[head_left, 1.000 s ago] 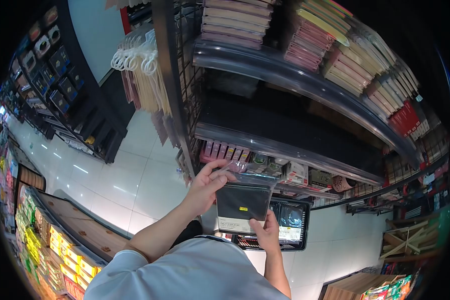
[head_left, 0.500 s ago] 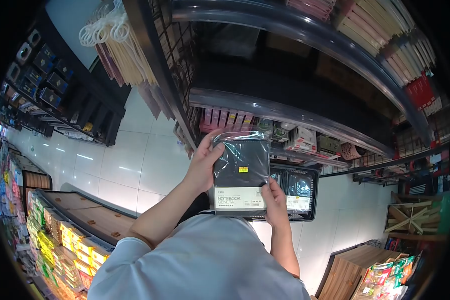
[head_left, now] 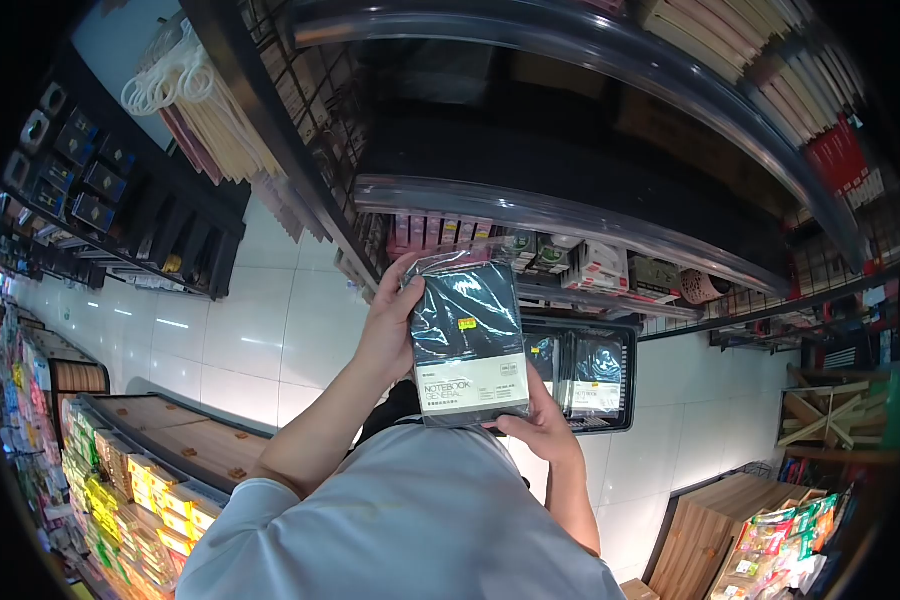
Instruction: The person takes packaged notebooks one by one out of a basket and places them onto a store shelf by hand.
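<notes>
A dark notebook [head_left: 467,335] in a clear plastic sleeve is upright in front of my body, with a pale band reading NOTEBOOK GENERAL and a small yellow sticker. My left hand [head_left: 395,318] grips its left edge near the top, the thumb over the front. At the lower right corner my right hand [head_left: 543,422] holds it, with the thumb low on the front edge and the other fingers partly behind. Behind the notebook stands a black basket [head_left: 625,385], with wrapped dark notebooks [head_left: 598,370] inside.
Dark shelves [head_left: 570,210] curve across the front, with boxed goods [head_left: 600,270] on the lower level and stacked books [head_left: 705,35] above. Hangers [head_left: 175,80] are at the left. Lit yellow packages [head_left: 155,495] lie lower left, and a wooden box [head_left: 715,520] stands lower right.
The notebook has moved a little left and tilted slightly. Since the first frame, my left hand has shifted from the sleeve's open top to its left edge. The view has turned lower.
</notes>
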The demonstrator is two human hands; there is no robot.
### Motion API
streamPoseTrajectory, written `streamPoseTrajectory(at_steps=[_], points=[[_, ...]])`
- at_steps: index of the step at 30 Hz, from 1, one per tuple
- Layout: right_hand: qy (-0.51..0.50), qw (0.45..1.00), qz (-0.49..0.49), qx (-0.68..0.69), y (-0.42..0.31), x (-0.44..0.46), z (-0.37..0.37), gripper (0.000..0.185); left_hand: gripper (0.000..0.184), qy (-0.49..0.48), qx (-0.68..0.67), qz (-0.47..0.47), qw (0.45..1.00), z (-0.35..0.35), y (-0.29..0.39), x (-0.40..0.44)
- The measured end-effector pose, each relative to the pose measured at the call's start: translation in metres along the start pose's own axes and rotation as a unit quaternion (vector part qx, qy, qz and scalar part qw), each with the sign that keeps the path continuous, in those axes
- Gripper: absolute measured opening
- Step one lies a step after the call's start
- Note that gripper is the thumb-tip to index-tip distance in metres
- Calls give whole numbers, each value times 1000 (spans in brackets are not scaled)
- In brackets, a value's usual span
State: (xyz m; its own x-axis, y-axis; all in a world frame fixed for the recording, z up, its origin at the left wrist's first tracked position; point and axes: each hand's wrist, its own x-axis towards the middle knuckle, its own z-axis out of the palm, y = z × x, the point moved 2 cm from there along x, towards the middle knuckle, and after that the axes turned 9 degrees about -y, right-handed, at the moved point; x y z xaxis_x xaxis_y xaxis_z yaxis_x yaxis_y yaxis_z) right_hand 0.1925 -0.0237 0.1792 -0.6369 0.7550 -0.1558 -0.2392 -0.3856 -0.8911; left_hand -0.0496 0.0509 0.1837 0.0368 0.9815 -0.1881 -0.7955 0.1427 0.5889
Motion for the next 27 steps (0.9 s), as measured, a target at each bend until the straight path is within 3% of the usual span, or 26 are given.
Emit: streamPoseTrajectory(at_steps=[5,13,18,21,27], points=[[-7,1000,9,14,-4,1,0,87,43,-11,21,9,1000,8,5,2],[19,1000,-5,-16,9,0,4,81,31,-24,34,43,998,5,12,10],[40,993,-25,-107,16,-7,0,80,30,3,57,43,997,9,14,6],[47,992,8,-115,21,-15,-4,78,29,-26,72,-31,997,4,16,8],[78,953,21,-293,7,-27,4,66,24,-31,91,-113,989,-3,17,7]])
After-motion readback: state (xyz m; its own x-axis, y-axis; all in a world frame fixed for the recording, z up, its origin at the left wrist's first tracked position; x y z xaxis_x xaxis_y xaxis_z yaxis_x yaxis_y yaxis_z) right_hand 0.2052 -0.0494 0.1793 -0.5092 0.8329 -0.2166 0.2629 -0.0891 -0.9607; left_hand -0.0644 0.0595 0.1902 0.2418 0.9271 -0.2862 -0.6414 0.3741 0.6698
